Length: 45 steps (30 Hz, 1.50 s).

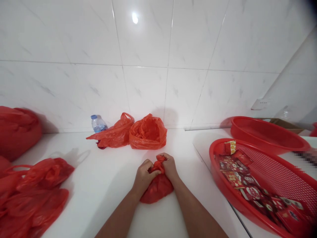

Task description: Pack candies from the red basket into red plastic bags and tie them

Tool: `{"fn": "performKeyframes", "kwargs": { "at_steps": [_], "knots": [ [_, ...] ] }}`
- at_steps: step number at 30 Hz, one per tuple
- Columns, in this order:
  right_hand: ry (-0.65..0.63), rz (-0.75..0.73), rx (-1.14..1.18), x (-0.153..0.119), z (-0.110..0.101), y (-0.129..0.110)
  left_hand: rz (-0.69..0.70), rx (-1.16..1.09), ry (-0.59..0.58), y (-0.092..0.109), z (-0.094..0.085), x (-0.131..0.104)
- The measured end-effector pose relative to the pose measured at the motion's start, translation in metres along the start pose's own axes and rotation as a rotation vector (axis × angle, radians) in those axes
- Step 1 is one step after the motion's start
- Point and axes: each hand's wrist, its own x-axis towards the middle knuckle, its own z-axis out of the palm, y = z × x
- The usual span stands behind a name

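Note:
A small red plastic bag (158, 190) rests on the white table in front of me, its lower part rounded out by contents I cannot make out. My left hand (145, 175) grips the gathered neck of the bag from the left, thumb pressed across it. From the right, my right hand (170, 167) is closed on the twisted top of the same bag. Just beyond my hands stands an open red bag (148, 134) stuffed with more red plastic, touching a crumpled red bag (115, 134) on its left.
At the right, a red perforated basket (215, 165) holds several red packets (250, 185); a red basin (269, 132) sits behind it. Several filled red bags (37, 198) lie at the left. A water bottle (97, 124) stands near the tiled wall (143, 96).

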Motion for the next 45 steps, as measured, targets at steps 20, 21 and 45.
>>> {"fn": "performKeyframes", "kwargs": {
  "at_steps": [20,21,45],
  "knots": [
    [0.190,-0.026,0.099,0.022,-0.040,0.014,0.303,0.354,0.286,0.017,-0.043,-0.014],
    [0.239,-0.040,0.063,0.024,-0.045,0.016,0.350,0.426,0.259,0.018,-0.052,-0.020],
    [-0.111,-0.066,-0.424,0.012,-0.045,0.013,0.062,0.495,-0.258,0.052,-0.035,-0.045]
  ]
}}
